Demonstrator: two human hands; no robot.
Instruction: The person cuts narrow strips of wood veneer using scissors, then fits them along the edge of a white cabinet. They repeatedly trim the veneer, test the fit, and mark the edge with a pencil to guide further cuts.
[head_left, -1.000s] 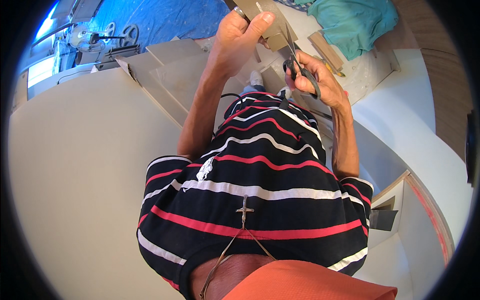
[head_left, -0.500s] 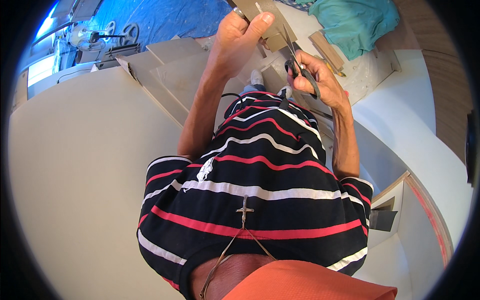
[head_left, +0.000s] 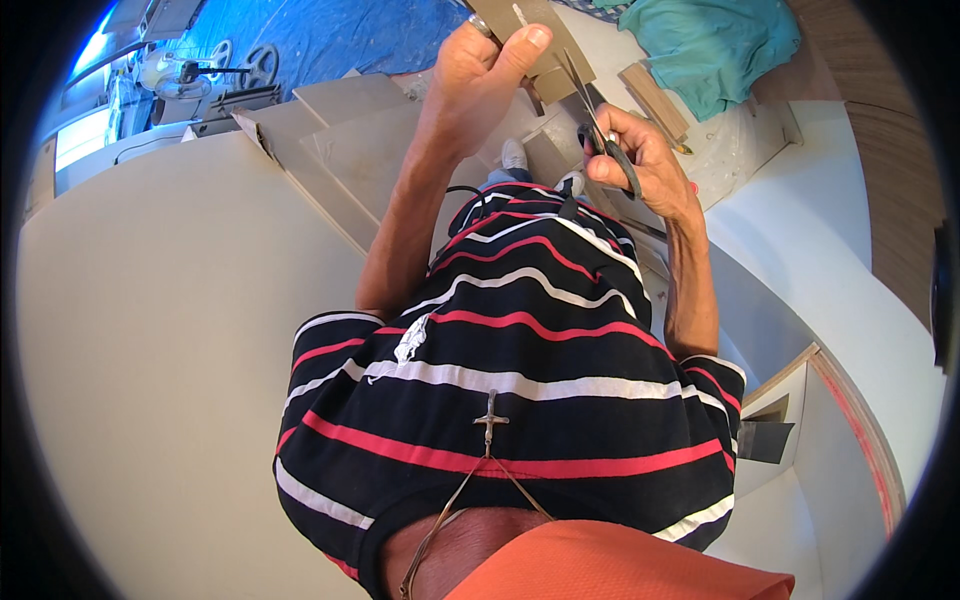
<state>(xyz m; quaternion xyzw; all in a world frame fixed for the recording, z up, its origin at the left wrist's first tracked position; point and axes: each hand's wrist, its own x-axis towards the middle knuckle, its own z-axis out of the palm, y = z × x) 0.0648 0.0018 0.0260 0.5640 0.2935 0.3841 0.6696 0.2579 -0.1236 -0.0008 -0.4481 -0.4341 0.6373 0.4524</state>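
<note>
Black-handled metal scissors (head_left: pixel 592 112) have drawn their handle loops slightly closer together since the earlier frame, while the left hand (head_left: pixel 470 85) barely shifts. The right hand (head_left: pixel 645 165) grasps them by the loops, its thumb uppermost. The left hand appears to pinch a flat tan-brown sheet (head_left: pixel 556 62) under its thumb; I cannot tell how its hidden fingers sit. This sheet is at the top of the view, behind the blade tips; contact is unclear. Trimming seems in hand; next probably calls for steadying the sheet and aligning the blades.
</note>
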